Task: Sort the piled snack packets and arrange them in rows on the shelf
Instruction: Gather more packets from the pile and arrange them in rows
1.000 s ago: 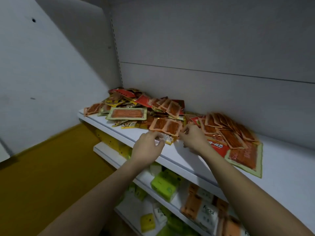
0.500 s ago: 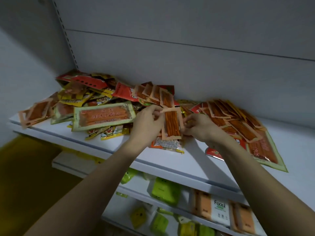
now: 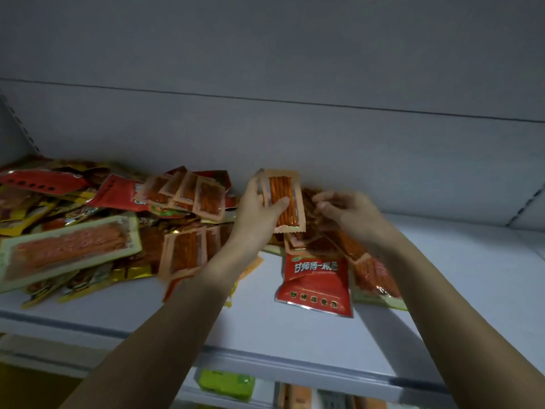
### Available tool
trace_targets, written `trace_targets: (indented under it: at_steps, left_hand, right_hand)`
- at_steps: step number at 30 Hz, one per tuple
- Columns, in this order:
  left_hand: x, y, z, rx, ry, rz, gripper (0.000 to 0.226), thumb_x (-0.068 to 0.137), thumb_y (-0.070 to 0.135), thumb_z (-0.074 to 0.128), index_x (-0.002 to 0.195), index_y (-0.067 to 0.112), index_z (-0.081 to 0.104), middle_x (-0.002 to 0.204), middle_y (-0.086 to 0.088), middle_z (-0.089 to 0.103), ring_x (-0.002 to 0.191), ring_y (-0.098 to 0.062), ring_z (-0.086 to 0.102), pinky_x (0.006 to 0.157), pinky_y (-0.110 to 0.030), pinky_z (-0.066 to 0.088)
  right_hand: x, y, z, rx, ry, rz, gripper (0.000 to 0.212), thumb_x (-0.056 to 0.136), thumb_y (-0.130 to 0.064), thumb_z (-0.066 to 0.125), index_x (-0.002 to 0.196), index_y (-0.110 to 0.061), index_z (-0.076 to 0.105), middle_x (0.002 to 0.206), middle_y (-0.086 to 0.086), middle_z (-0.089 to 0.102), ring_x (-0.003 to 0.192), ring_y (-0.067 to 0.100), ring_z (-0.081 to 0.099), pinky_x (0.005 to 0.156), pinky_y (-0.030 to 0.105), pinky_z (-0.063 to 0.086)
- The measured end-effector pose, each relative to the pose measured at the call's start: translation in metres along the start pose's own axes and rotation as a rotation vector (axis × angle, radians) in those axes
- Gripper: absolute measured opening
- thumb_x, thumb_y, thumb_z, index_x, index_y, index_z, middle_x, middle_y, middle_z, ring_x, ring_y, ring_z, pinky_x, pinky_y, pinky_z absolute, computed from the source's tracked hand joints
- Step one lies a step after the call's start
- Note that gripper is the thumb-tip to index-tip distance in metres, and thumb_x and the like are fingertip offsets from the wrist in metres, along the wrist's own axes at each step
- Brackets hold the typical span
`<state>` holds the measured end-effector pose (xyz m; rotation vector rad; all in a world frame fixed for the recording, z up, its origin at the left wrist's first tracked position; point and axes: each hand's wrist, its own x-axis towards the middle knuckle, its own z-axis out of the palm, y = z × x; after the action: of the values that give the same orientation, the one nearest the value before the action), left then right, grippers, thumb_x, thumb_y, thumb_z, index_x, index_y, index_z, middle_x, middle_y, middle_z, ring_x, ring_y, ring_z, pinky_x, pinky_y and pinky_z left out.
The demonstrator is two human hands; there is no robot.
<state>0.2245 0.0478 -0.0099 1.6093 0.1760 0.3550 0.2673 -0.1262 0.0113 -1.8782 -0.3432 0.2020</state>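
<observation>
left hand [image 3: 259,211]: grips orange packet [image 3: 284,200] upright, thumb across its front, fingers behind; lifted clear of the heap, likely so it can start a stack of one kind
right hand [image 3: 348,214]: fingers loosely bent, holding nothing I can see; hovers just beside the packet, over more orange ones, probably about to take the next match
pile [image 3: 124,222]: unsorted mix on the shelf [image 3: 309,332], left to centre; red, yellow and orange packs overlap
red pack [image 3: 315,283]: flat, near the front, apart from the pile's bulk
long pack [image 3: 70,250]: lies on top at left
rows: none formed yet; sorting looks barely begun
free space: right end of shelf bare, a likely spot for rows
lower shelf: green box [image 3: 227,383] and other goods, too cropped to name
</observation>
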Motion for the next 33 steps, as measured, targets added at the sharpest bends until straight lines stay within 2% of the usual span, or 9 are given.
trace_targets:
  at_steps: [3, 5, 10, 15, 18, 21, 23, 28, 33]
  left_hand:
    - [0.008, 0.003, 0.028, -0.052, -0.003, 0.046, 0.072, 0.097, 0.004, 0.061, 0.152, 0.035, 0.026, 0.141, -0.005, 0.057, 0.120, -0.016, 0.063, 0.079, -0.020, 0.059]
    - [0.013, 0.007, 0.044, -0.026, 0.006, 0.092, 0.071, 0.098, 0.001, 0.058, 0.152, 0.036, 0.028, 0.147, 0.003, 0.050, 0.126, -0.012, 0.057, 0.081, -0.011, 0.054]
    - [0.041, 0.004, 0.064, 0.069, 0.031, 0.095, 0.032, 0.101, 0.009, 0.050, 0.108, 0.034, 0.068, 0.117, 0.003, 0.069, 0.112, -0.017, 0.066, 0.105, -0.044, 0.050]
    - [0.055, -0.020, 0.071, 0.044, 0.082, 0.063, 0.030, 0.101, 0.011, 0.052, 0.100, 0.033, 0.073, 0.112, 0.006, 0.072, 0.109, -0.015, 0.067, 0.099, -0.033, 0.053]
    - [0.054, -0.032, 0.072, 0.069, 0.028, 0.103, 0.024, 0.101, 0.007, 0.053, 0.105, 0.023, 0.070, 0.102, 0.013, 0.069, 0.095, -0.002, 0.068, 0.084, -0.015, 0.053]
    - [0.056, -0.033, 0.066, 0.041, 0.026, 0.116, 0.022, 0.100, 0.005, 0.055, 0.105, 0.019, 0.071, 0.102, 0.010, 0.071, 0.097, -0.005, 0.070, 0.090, -0.022, 0.056]
    - [0.056, -0.032, 0.064, 0.035, 0.039, 0.138, 0.022, 0.100, 0.003, 0.054, 0.107, 0.015, 0.071, 0.102, 0.010, 0.071, 0.095, -0.003, 0.070, 0.085, -0.019, 0.056]
    - [0.054, -0.033, 0.065, 0.008, 0.070, 0.115, 0.024, 0.100, 0.004, 0.055, 0.103, 0.020, 0.073, 0.095, 0.011, 0.074, 0.090, -0.005, 0.072, 0.077, -0.019, 0.056]
    - [0.046, -0.026, 0.073, -0.043, 0.043, 0.103, 0.020, 0.102, 0.020, 0.055, 0.110, 0.022, 0.073, 0.102, 0.001, 0.076, 0.097, -0.019, 0.072, 0.088, -0.040, 0.058]
  right_hand:
    - [0.015, 0.010, -0.049, -0.152, 0.173, -0.032, 0.014, 0.096, -0.002, 0.058, 0.105, -0.004, 0.068, 0.084, 0.009, 0.066, 0.064, 0.016, 0.061, 0.057, 0.019, 0.054]
    - [0.029, 0.018, -0.073, -0.243, 0.208, -0.023, 0.014, 0.093, -0.004, 0.061, 0.102, -0.008, 0.070, 0.085, 0.004, 0.068, 0.069, 0.019, 0.064, 0.061, 0.020, 0.054]
    - [0.071, 0.036, -0.091, -0.538, 0.050, 0.120, 0.021, 0.092, -0.019, 0.063, 0.112, -0.012, 0.068, 0.110, 0.008, 0.068, 0.102, 0.027, 0.064, 0.091, 0.040, 0.053]
    - [0.071, 0.047, -0.096, -0.789, -0.125, 0.240, 0.061, 0.090, -0.040, 0.070, 0.136, -0.004, 0.049, 0.134, 0.013, 0.056, 0.119, 0.029, 0.055, 0.096, 0.036, 0.046]
    - [0.074, 0.049, -0.098, -0.704, -0.162, 0.261, 0.059, 0.084, -0.033, 0.078, 0.130, -0.004, 0.056, 0.127, 0.010, 0.061, 0.107, 0.023, 0.057, 0.089, 0.031, 0.046]
    - [0.083, 0.048, -0.103, -0.632, -0.198, 0.226, 0.024, 0.080, -0.022, 0.082, 0.094, -0.010, 0.068, 0.103, 0.009, 0.070, 0.088, 0.021, 0.064, 0.074, 0.031, 0.051]
    - [0.085, 0.046, -0.107, -0.572, -0.191, 0.208, 0.017, 0.081, -0.014, 0.080, 0.083, -0.015, 0.063, 0.095, 0.007, 0.069, 0.082, 0.018, 0.065, 0.066, 0.027, 0.053]
    - [0.090, 0.040, -0.126, -0.450, -0.283, 0.212, 0.024, 0.081, -0.012, 0.079, 0.100, -0.011, 0.064, 0.100, 0.008, 0.071, 0.090, 0.023, 0.071, 0.074, 0.034, 0.060]
    - [0.084, 0.011, -0.121, 0.052, -0.199, 0.055, 0.021, 0.088, -0.004, 0.068, 0.109, -0.009, 0.066, 0.084, 0.000, 0.075, 0.077, 0.012, 0.071, 0.059, 0.019, 0.053]
